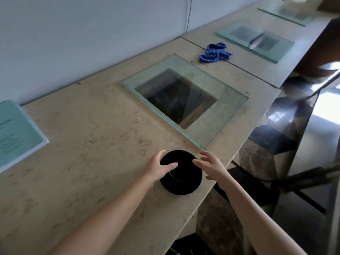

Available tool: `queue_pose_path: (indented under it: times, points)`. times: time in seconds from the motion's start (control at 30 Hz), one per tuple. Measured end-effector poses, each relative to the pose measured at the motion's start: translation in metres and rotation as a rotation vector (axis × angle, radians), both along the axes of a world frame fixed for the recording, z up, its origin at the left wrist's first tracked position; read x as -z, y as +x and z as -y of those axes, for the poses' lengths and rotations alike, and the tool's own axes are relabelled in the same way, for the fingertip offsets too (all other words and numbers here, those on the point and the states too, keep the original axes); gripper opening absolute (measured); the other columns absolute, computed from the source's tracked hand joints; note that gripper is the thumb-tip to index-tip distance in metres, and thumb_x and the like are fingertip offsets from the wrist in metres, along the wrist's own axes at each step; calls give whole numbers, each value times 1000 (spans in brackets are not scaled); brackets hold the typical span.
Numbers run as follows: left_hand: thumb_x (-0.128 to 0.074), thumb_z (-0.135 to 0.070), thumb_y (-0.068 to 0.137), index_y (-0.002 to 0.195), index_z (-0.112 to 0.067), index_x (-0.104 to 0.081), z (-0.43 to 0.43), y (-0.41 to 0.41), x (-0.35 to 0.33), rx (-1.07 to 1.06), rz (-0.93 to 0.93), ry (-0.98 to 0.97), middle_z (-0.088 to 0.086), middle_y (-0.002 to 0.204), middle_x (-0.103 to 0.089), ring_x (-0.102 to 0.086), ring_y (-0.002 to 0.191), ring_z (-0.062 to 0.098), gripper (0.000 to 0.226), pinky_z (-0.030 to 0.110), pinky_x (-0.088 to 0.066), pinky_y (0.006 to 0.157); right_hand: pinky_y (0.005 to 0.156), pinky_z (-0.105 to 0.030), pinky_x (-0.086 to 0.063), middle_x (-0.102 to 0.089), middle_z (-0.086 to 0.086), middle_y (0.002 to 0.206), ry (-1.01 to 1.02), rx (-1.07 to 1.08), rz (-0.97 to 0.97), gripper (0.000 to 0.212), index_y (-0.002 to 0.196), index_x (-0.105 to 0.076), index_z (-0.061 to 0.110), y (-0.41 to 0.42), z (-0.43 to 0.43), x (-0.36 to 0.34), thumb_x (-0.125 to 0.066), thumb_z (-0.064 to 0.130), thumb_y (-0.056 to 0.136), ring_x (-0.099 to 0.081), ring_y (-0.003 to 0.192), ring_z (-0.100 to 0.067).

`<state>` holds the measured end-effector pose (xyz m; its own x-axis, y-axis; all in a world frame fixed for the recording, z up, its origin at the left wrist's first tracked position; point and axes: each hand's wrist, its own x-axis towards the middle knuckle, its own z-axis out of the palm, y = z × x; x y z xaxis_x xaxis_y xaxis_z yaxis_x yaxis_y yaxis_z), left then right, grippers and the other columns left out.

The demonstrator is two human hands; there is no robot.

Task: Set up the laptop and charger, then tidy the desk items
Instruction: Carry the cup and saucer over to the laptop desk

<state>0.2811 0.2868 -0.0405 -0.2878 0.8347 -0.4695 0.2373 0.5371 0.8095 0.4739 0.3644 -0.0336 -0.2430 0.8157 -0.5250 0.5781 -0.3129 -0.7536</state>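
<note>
Head view: a round black object with a flared base (181, 173), its identity unclear, sits near the front edge of the beige stone desk (82, 137). The left hand (158, 167) rests against its left side, fingers curled; the right hand (207, 167) spreads wide just beside it, seemingly to steady or lift it two-handed. Behind lies a clear glass pane over a dark recess (184, 100), its corner close to the fingers. A crumpled blue cloth (215, 52) and a pale green printed sheet (16, 133) lie well apart. No laptop or charger is visible
</note>
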Motion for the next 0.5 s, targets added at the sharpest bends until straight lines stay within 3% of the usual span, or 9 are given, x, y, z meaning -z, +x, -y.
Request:
queue_pose_path:
  times: [0.1, 0.2, 0.5]
  points:
    - [-76, -27, 76, 140, -19, -42, 2, 3, 12, -33, -15, -5, 6, 146, -43, -39, 134, 22, 73, 33, -34, 106, 66, -30, -55, -52, 3, 131, -60, 41, -40, 66, 138, -41, 25, 9, 10, 19, -68, 45, 82, -57, 111, -14]
    - [-76, -22, 76, 138, -16, -45, -2, 4, 18, -30, 11, -16, 8, 144, -46, -41, 133, 22, 69, 35, -36, 108, 62, -28, -57, -54, 2, 128, -104, 106, -118, 66, 137, -41, 23, 11, 14, 28, -71, 39, 82, -60, 104, -10]
    - [-76, -16, 76, 135, -18, -47, 8, -2, 23, -105, 141, -38, 10, 139, -51, -46, 129, 21, 66, 40, -39, 108, 70, -37, -61, -69, -1, 106, -183, 39, -121, 30, 114, -62, 21, 2, 10, 31, -66, 26, 85, -68, 90, -12]
